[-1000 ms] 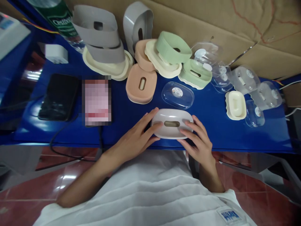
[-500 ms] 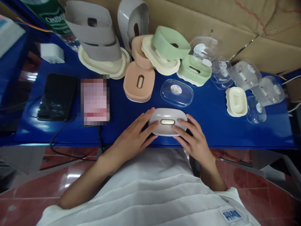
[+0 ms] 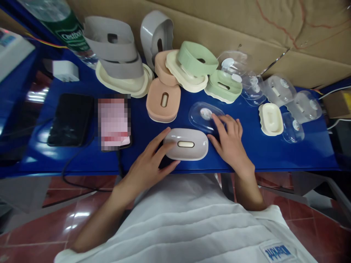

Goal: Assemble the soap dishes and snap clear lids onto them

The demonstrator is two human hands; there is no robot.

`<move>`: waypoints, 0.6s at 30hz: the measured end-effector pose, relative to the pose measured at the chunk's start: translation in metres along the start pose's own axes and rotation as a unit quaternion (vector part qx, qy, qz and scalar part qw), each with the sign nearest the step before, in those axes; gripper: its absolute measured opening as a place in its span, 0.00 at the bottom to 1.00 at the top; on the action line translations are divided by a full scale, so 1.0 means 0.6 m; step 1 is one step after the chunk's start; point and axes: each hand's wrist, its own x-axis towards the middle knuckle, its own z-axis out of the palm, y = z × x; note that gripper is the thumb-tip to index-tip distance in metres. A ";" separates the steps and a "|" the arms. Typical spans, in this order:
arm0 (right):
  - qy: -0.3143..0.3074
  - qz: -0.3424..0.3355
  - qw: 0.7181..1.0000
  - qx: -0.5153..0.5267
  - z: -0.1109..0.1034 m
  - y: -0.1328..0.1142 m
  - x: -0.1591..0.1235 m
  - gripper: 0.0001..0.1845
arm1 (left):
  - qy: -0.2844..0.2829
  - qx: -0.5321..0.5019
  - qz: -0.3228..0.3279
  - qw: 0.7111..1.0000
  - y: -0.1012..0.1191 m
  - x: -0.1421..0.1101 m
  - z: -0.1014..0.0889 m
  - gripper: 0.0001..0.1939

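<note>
A glossy grey oval soap dish with a cream strip showing in its slot lies near the table's front edge. My left hand holds its left end, fingertips on the top and rim, thumb at the near side. Just behind it is a clear plastic oval lid with a round white sticker, slightly blurred. My right hand has its fingers over the lid's right end and its thumb by the near edge; the exact contact is partly hidden. Behind the lid stands a peach soap dish.
Stacked grey parts, green parts and clear covers line the back. A cream dish lies right. On the left are a phone, a black device, a white charger and a bottle.
My right hand has left the grey soap dish and reached back onto the clear lid, which has shifted slightly toward me. The dish, still in my left hand, has moved a little left.
</note>
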 end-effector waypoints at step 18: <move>0.015 -0.118 0.986 0.114 -0.018 -0.104 -0.065 0.35 | -0.007 -0.070 -0.030 0.997 -0.011 0.001 0.003 0.47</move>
